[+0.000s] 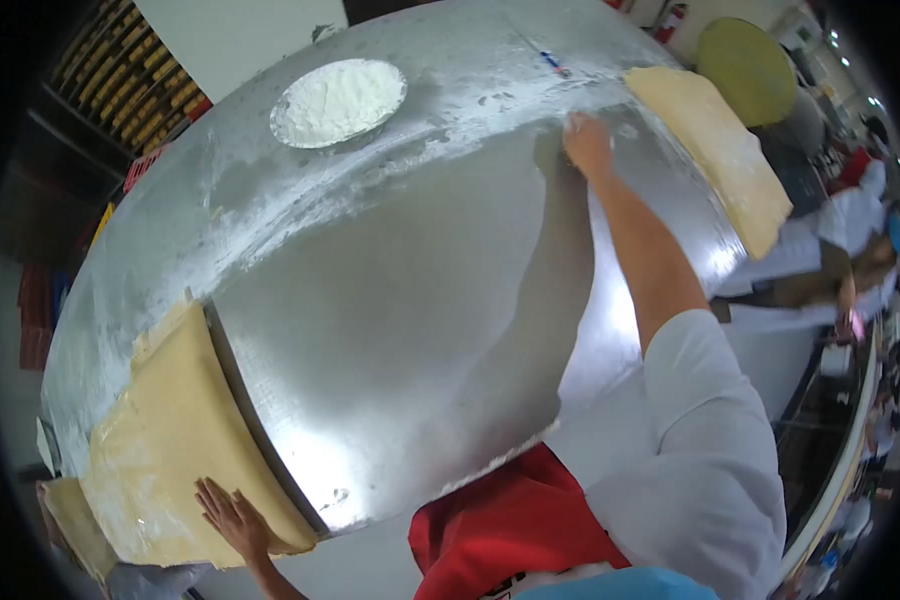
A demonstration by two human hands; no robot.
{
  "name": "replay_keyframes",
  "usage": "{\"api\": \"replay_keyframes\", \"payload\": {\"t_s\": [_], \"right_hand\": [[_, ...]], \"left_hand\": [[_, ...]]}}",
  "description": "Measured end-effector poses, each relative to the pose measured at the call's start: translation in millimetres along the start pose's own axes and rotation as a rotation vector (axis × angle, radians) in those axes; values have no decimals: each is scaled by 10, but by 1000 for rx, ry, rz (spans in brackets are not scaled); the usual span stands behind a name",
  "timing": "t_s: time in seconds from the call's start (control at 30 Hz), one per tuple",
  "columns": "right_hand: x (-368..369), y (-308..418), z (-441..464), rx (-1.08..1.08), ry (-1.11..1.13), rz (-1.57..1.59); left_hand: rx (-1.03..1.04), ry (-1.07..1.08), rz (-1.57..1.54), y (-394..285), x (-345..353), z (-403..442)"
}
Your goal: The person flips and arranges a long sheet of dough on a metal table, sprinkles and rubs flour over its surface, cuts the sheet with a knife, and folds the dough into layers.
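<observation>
My left hand lies flat, fingers stretched out, on a large yellow dough sheet at the lower left. This sheet looks layered, with a ragged far edge and a dark straight strip along its right side. Out over the metal table, my right hand is at the end of a stretched arm, its fingers curled. Whatever they may hold is hidden. To its right lies a second dough sheet. A round foil-edged dish of white flour stands at the table's far side.
Flour is streaked across the table's far part. A small blue-and-red pen-like object lies there. Racks of filled trays stand at the upper left. A round yellow-green container and a person in white are on the right.
</observation>
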State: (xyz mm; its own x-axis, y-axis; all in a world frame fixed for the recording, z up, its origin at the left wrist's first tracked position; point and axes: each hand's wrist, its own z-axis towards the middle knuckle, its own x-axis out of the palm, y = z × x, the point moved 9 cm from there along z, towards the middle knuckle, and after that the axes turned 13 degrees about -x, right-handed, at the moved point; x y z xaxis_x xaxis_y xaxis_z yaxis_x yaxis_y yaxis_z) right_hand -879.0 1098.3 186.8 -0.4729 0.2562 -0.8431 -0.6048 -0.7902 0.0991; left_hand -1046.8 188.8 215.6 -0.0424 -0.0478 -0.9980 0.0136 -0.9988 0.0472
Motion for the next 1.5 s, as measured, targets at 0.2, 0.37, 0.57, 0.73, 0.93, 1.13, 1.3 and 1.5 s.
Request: {"api": "replay_keyframes", "payload": {"t_s": [0.2,0.37,0.57,0.73,0.93,1.13,1.3,1.5], "right_hand": [[1561,-1176,1258,-636,-196,-501],[2407,-1717,2158,-619,216,-125],[2369,-1734,2227,-262,495,-197],[1974,-2254,1988,-133,212,424],[553,932,483,-484,-50,572],[-1395,5145,-1191,-609,112,1087],[-2172,6774,-1865,-669,300,775],[-1743,7799,-2354,-834,442,257]], "left_hand": [[278,-98,100,264,554,162],[-232,-27,15,-51,130,146],[-360,26,-67,-131,-57,96],[-361,-10,-72,-182,-131,62],[-318,-4,-129,-128,-233,34],[-62,-119,-481,608,-642,-843],[-326,-218,-580,2415,-314,-2532],[-956,38,-507,4254,1148,-5210]]}}
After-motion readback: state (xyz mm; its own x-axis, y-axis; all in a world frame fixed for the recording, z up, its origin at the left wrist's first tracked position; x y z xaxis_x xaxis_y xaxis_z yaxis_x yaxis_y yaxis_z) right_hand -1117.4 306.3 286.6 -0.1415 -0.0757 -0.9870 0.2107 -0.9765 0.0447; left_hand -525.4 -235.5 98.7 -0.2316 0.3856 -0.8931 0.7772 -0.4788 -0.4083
